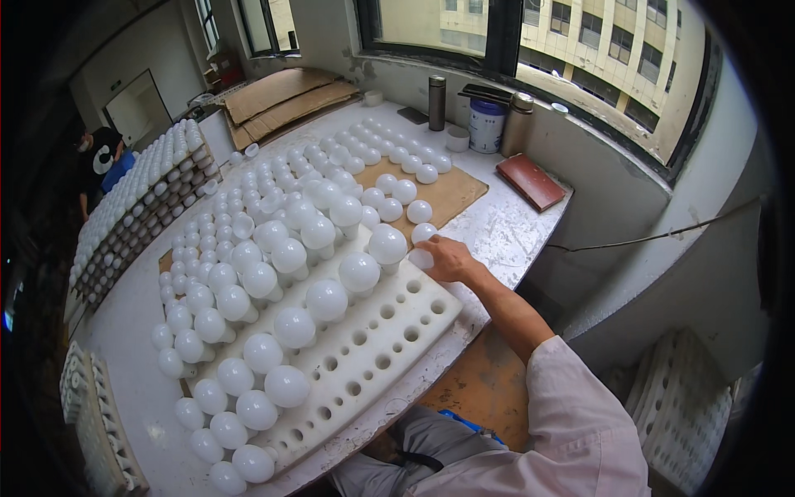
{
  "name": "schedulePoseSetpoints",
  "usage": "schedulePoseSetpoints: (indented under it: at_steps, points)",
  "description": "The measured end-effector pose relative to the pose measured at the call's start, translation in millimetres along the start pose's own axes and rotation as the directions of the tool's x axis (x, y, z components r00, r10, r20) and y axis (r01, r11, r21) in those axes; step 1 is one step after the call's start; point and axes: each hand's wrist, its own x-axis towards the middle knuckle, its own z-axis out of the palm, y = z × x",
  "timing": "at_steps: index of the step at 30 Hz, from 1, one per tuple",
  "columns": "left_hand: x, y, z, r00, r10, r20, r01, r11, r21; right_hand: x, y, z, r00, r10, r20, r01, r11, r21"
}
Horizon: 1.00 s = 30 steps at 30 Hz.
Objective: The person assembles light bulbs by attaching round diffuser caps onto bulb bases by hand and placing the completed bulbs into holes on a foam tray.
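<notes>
My right hand (448,258) reaches over the far right corner of a white foam tray (397,352). Its fingers are bent around a white bulb globe (421,259), partly covered by the hand. Another round white globe (424,233) touches or nearly touches the fingertips. Rows of glossy white globes (327,300) stand in the tray's holes, their narrow necks down. Several holes along the tray's near right side hold nothing. My left hand is out of view.
More globes stand on brown cardboard (464,195) behind the tray. Flasks (436,103), a white-and-blue tub (487,124) and a dark red notebook (530,182) line the window side. Stacked loaded trays (141,199) rise at left, with a person (103,157) beyond. Foam trays (683,406) lean at right.
</notes>
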Motion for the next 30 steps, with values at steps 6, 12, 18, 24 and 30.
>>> schedulePoseSetpoints:
  at_steps: [6, 12, 18, 24, 30]
  points:
    - [-76, 20, 21, 0.806, -0.133, 0.576, 0.179, 0.983, -0.025, -57, 13, -16, 0.984, 0.014, -0.18, 0.179, 0.021, 0.984]
    - [-116, -14, 121, 0.201, -0.276, 0.94, 0.125, 0.959, 0.255, -122, -42, 6, 0.957, -0.289, 0.025, -0.013, 0.043, 0.999]
    - [-148, -8, 189, 0.133, -0.31, 0.941, 0.129, 0.947, 0.293, -153, -112, 28, 0.829, -0.554, 0.084, -0.231, -0.201, 0.952]
    - [-140, -12, 178, 0.152, -0.339, 0.928, 0.272, 0.917, 0.29, -162, -141, 39, 0.737, -0.67, 0.083, -0.017, 0.105, 0.994]
    - [-133, -14, 168, 0.136, -0.327, 0.935, 0.219, 0.93, 0.293, -168, -166, 44, 0.678, -0.734, 0.029, 0.192, 0.215, 0.958]
